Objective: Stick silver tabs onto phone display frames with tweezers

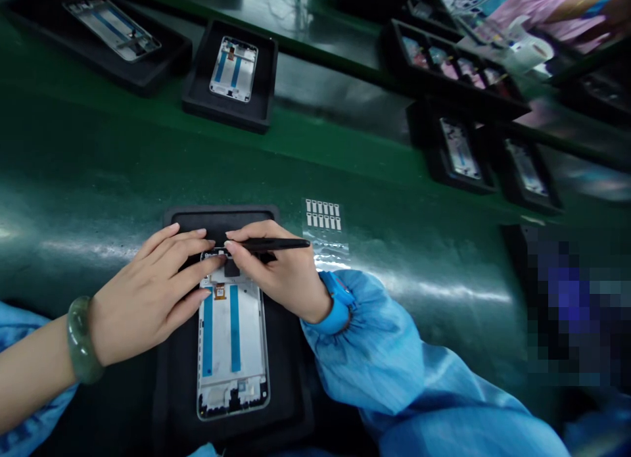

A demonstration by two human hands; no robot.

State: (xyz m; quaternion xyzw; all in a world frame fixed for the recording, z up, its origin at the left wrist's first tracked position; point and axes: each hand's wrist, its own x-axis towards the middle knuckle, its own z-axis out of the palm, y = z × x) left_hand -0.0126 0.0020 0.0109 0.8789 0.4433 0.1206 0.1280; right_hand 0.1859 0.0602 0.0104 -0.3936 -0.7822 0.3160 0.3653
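A silver phone frame (250, 338) with two blue strips lies in a black tray (290, 404) in front of me. My left hand (158, 286) rests over the frame's upper left, fingers spread, with fingertips touching its top edge. Between the thumb and fingers of my right hand (280, 273) is a black pen-like tool (280, 244), held nearly level above the frame's top end. The tool's tip is hidden by my fingers. Just right of the tray, a clear sheet (325, 243) carries several small white labels (323, 215).
Two black trays with phone frames (112, 28) (234, 69) stand at the back left. At the right are two more trayed frames (461, 148) (526, 168) and a divided black box (451, 72). A person in pink (552, 10) is at the upper right.
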